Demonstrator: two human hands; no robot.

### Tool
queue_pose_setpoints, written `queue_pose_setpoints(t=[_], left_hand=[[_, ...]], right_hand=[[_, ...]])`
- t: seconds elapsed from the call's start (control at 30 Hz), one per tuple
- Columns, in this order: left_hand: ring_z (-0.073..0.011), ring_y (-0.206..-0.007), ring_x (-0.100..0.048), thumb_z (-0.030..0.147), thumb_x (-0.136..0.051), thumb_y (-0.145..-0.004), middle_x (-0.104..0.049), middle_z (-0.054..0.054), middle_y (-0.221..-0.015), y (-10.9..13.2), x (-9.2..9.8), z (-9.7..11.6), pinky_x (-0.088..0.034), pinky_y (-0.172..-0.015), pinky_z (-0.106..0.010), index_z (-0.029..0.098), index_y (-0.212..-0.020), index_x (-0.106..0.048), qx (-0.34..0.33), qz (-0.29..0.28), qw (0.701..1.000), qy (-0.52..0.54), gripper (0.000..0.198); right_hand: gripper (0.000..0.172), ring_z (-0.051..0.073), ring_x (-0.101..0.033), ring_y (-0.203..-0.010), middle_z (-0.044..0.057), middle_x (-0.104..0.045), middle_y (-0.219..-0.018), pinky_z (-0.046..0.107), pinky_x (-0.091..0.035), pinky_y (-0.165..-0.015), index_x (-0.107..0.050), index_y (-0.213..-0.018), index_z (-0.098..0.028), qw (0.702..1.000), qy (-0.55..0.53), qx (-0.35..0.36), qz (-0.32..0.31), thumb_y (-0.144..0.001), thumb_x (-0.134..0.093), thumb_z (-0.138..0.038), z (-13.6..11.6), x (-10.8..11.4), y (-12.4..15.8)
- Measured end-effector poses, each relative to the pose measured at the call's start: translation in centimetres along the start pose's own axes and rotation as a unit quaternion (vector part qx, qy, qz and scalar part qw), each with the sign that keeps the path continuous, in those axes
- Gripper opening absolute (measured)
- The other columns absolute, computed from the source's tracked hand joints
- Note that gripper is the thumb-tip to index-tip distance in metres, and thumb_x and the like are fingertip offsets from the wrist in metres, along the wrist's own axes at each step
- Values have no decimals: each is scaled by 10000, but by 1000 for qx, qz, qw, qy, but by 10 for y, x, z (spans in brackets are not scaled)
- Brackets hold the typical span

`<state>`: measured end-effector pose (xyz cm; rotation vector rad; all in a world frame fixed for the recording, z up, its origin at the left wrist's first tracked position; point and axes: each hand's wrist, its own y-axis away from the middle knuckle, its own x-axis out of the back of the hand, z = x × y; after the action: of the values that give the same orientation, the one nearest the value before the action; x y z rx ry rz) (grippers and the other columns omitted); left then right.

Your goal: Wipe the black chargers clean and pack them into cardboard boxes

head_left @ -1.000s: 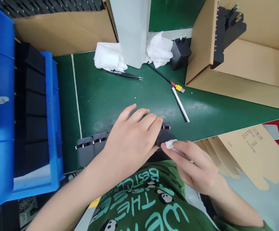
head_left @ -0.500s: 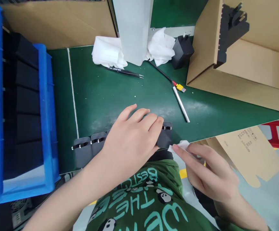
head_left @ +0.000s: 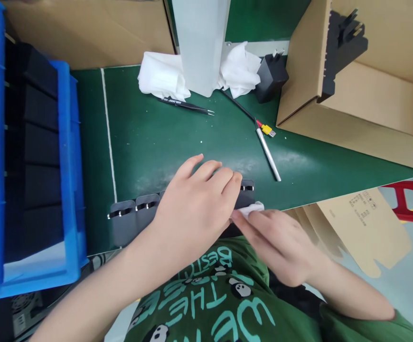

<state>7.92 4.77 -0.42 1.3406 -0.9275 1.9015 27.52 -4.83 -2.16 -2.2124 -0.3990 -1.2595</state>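
Several black power adapters point(head_left: 124, 225) with metal prongs stand side by side in a row along the table's front edge. My left hand point(head_left: 201, 204) lies across the row, fingers bent over its far side and thumb near the front, gripping adapters that it mostly hides. At the row's right end, my right hand point(head_left: 277, 247) pinches a folded white cloth point(head_left: 252, 208) against the front of the last adapter point(head_left: 246, 191). Its fingertips almost meet my left thumb.
A blue bin point(head_left: 71, 190) of black adapters stands left. Black tweezers point(head_left: 188, 105), white cloths point(head_left: 162, 75), a silver craft knife point(head_left: 268, 154), a yellow-tipped USB cable point(head_left: 267, 130) and another adapter point(head_left: 271, 78) lie farther back. An open cardboard box point(head_left: 363, 118) occupies the right.
My right hand has moved left with the white cloth, from beside the row's end onto the last adapter's front. My left hand has stayed in place.
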Motion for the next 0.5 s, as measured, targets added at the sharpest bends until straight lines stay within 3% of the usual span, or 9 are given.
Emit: queue_pose_setpoints(t=[0.1, 0.23, 0.37, 0.5], left_hand=[[-308, -1069, -694, 174, -569, -880, -751, -117, -1073, 1, 0, 0, -521, -1003, -496, 85, -1137, -646, 0, -2, 1000, 1, 283], [-304, -1054, -703, 142, -546, -875, -751, -120, -1059, 1, 0, 0, -532, -992, -490, 86, -1111, -661, -2, -3, 1000, -5, 269], [-314, -1052, -704, 128, -556, -854, -747, -122, -1053, 0, -2, 0, -539, -992, -504, 72, -1128, -659, -3, -7, 1000, -12, 298], [-326, -1077, -694, 163, -607, -849, -747, -111, -1051, -4, 0, 1, -536, -1020, -525, 77, -1140, -658, -5, -23, 1000, -13, 307]], right_hand=[[372, 186, -651, -816, 129, -682, -976, 317, -574, -668, -567, -1270, 15, 999, 22, 43, 5, -970, -353, -32, 5, 6, 0], [401, 165, -644, -786, 94, -684, -938, 293, -584, -689, -568, -1287, -33, 999, -28, 34, 3, -958, -340, -29, 6, 3, -4], [305, 157, -601, -731, 80, -669, -885, 294, -566, -662, -612, -1169, -65, 999, -27, 23, -7, -945, -408, -34, 12, -5, 4], [274, 169, -604, -782, 87, -649, -945, 308, -549, -662, -641, -1079, -123, 1000, 23, 18, 3, -912, -459, -4, 24, 0, 26]])
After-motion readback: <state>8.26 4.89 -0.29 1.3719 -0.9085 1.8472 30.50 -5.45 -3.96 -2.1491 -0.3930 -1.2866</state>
